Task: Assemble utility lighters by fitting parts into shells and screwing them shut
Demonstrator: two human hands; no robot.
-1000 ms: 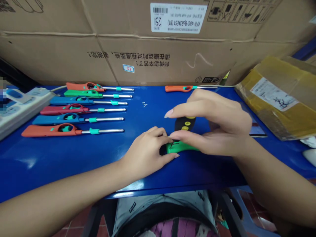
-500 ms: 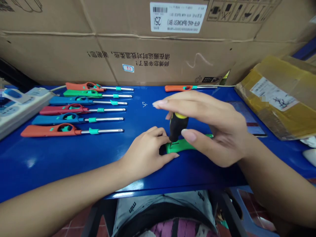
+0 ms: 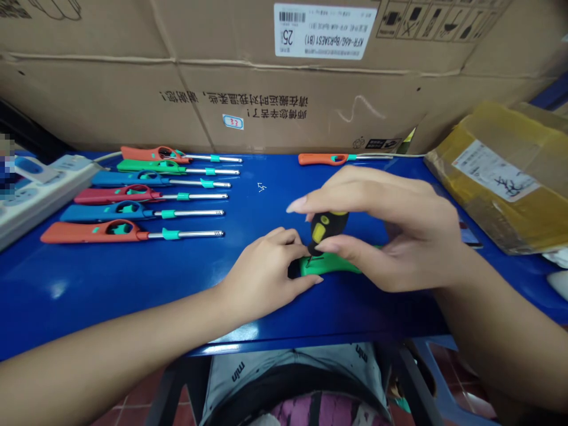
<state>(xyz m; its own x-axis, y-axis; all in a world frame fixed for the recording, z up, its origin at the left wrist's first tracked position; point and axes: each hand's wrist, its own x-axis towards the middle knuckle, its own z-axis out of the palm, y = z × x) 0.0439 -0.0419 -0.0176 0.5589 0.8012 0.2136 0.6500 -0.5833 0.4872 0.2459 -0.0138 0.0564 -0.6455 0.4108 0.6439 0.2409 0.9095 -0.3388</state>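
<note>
My left hand (image 3: 266, 275) rests on the blue table with its fingers and thumb closed round the end of a green gas lighter (image 3: 332, 264). Over the lighter, my right hand (image 3: 390, 225) grips a short black and yellow screwdriver (image 3: 326, 231) between thumb and fingers. The handle leans to the right, and its thin shaft meets the lighter's handle close to my left fingertips. My right hand covers the far part of the green lighter.
Several lighters, including an orange one (image 3: 95, 232), lie in a row at left beside a white power strip (image 3: 38, 192). Another orange lighter (image 3: 317, 159) lies at the back. A large carton (image 3: 248, 89) stands behind; a taped box (image 3: 519, 177) sits at right.
My right hand has shifted slightly right and turned, tilting the screwdriver handle so its yellow side patch shows. My left hand stays on the green lighter. The view has shifted slightly.
</note>
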